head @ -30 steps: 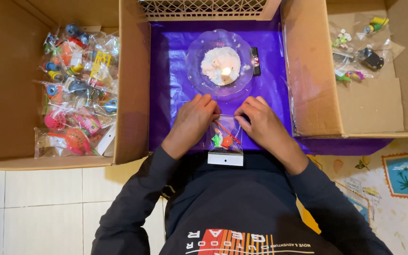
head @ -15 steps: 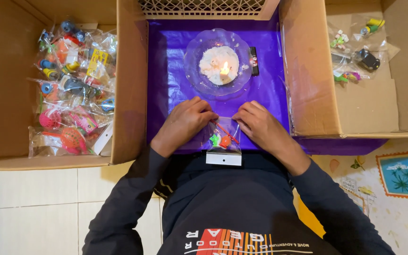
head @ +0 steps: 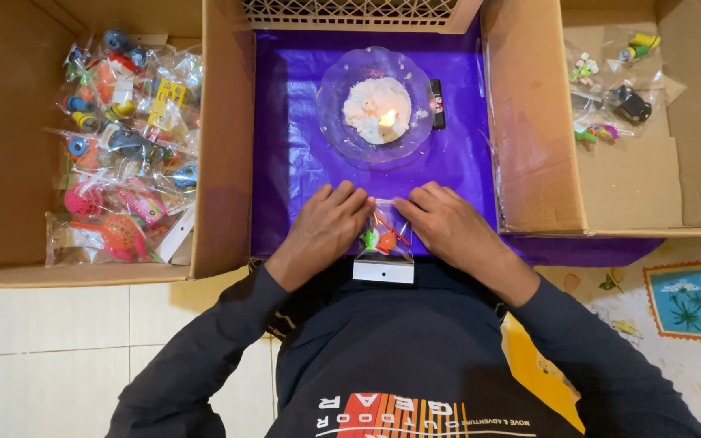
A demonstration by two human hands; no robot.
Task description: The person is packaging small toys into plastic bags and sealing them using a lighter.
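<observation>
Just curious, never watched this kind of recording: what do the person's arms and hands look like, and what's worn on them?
Both arms wear long, dark navy sleeves reaching the wrists. The left hand and right hand are bare: no gloves, rings or watch that I can see.
</observation>
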